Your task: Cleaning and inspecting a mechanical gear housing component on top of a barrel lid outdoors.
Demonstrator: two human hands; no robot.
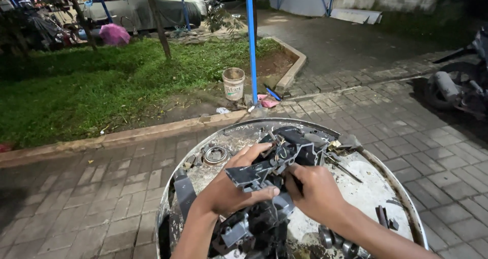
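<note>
Black bracket (264, 170) held above drum top (376, 193), near its middle. Left hand (231, 188) wraps bracket from below, thumb clamped over edge. Right hand (315, 188) closed, pinching bracket's right end; what fingertips hold is hidden. Best keep left grip firm, work right end only. Ring (215, 154) on drum, left of bracket; scrap parts (254, 228) below. Bucket (233, 83) well beyond drum.

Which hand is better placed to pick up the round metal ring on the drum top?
Left hand: probably; the ring lies just beyond it on its side. Right hand is farther, across the black part.
</note>
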